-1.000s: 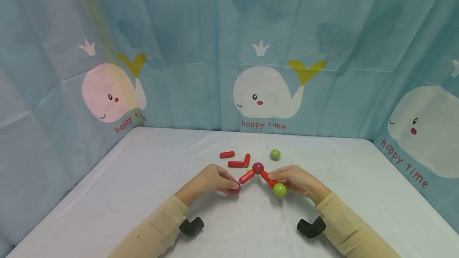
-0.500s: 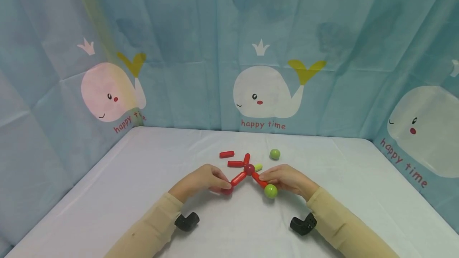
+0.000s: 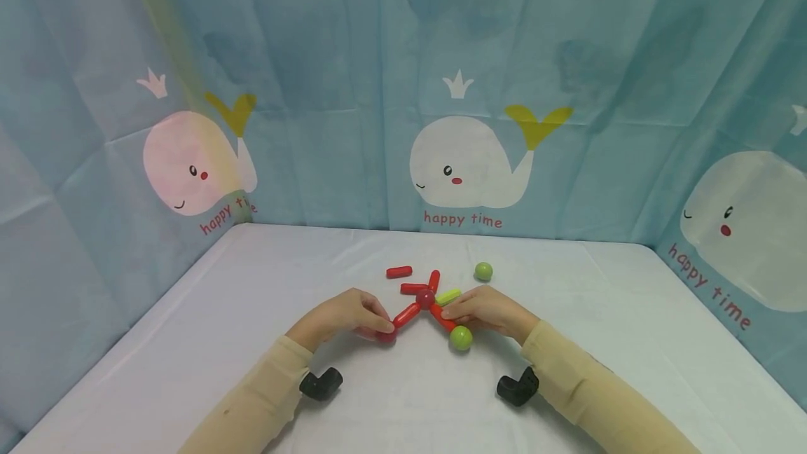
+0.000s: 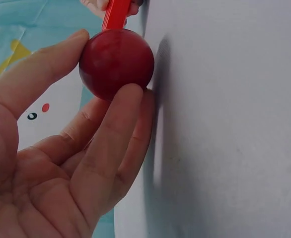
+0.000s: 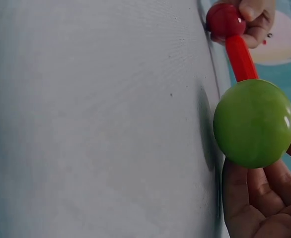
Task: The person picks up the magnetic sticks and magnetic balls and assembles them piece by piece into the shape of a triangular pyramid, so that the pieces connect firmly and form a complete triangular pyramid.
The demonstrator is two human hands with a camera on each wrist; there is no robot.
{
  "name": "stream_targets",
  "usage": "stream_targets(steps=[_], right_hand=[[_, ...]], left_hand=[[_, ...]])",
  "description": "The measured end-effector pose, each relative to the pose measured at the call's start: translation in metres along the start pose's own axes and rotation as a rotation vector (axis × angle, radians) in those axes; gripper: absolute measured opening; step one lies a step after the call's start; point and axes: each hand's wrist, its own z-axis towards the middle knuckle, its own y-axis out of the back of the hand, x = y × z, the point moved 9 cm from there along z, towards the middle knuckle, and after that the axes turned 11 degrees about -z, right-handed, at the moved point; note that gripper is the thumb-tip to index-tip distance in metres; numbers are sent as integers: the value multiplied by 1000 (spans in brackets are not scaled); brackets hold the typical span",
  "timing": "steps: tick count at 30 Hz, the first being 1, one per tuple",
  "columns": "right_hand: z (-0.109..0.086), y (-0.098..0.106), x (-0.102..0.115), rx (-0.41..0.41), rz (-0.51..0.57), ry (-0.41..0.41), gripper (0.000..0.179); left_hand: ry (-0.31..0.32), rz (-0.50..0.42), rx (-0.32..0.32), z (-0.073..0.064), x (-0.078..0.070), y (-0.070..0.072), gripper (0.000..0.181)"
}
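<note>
My left hand [image 3: 343, 314] pinches a dark red ball [image 4: 116, 64] between thumb and fingers, just over the white table. A red rod [image 3: 406, 315] runs from that ball to a second dark red ball [image 3: 425, 299] at the peak of a V shape. Down the V's other side goes another red rod [image 3: 440, 317], held near its middle by my right hand [image 3: 488, 310]. At this rod's lower end sits a bright green ball [image 5: 254, 124], which hides much of the right fingers in the right wrist view.
Behind the V lie loose red rods [image 3: 399, 272] and a yellow-green rod [image 3: 449, 296]. Farther back is a loose green ball [image 3: 483, 271]. A blue curtain [image 3: 340, 160] with whale prints hangs behind the white table [image 3: 567, 286].
Both hands have moved left with the V-shaped piece. The left rod's free end, apart from the left hand's red ball earlier, now meets it. The yellow-green rod has come into view.
</note>
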Motion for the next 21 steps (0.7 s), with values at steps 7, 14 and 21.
stream_targets(steps=[7,14,21], right_hand=[[4,-2,2,-7,-2,6,26],[1,4,4,-41,-38,16,25],[-1,30,3,-134,3,70,30]], left_hand=[[11,-12,-11,0,4,2,21],[8,-35,-20,-1,4,3,21],[0,-56,-16,0,4,2,20]])
